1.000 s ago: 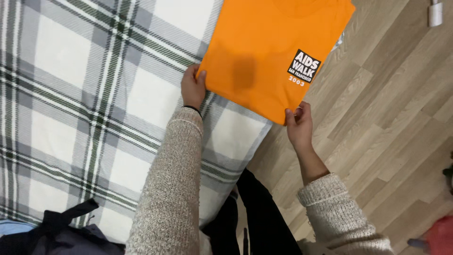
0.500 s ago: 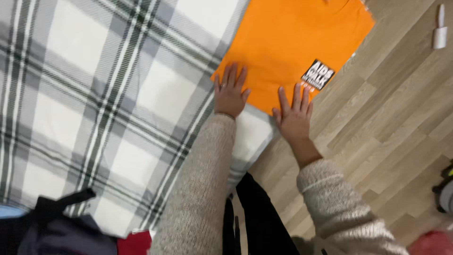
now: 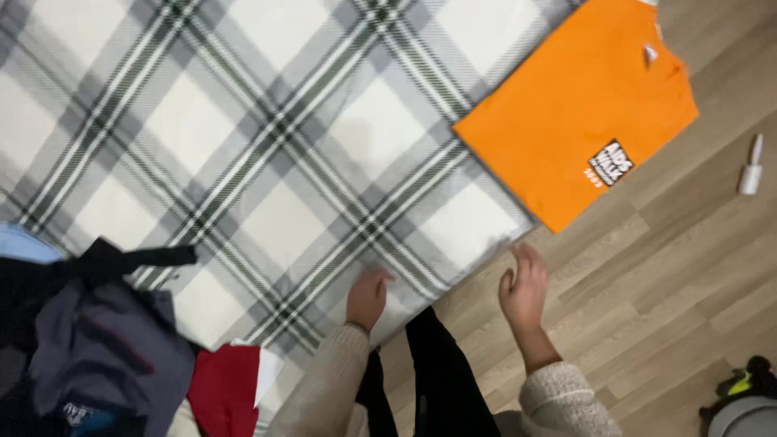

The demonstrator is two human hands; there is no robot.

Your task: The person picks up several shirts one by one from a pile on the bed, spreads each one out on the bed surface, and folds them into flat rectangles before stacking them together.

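Resting near the bed's edge, the left hand (image 3: 368,297) lies on the plaid blanket (image 3: 267,137), fingers curled loosely under, nothing in its grip. Blur softens the fingers; whether they press the cloth or only touch it cannot be told.

Right hand (image 3: 524,285): held over the wooden floor (image 3: 672,267) just beside the blanket's corner, fingers apart and slightly bent, grip empty. Fingertips sit close to the blanket's white edge; contact unclear.

Folded orange t-shirt (image 3: 566,129): lies flat at the blanket's far right, well apart from both hands. One corner overhangs the bed toward the floor. A small black-and-white printed patch shows near its lower right; the neckline points up and to the right.

Both forearms wear a beige knitted sweater (image 3: 566,396); dark trousers (image 3: 445,380) show between them.

Lower left on the bed: a heap of dark clothing (image 3: 97,340), grey and black, with a red garment (image 3: 231,388) just beside it and a strip of pale blue at the left edge.

On the floor, far right: a small white roller-like object (image 3: 751,168), well apart from the t-shirt. Bottom right corner: a grey and green object, cut off by the frame.
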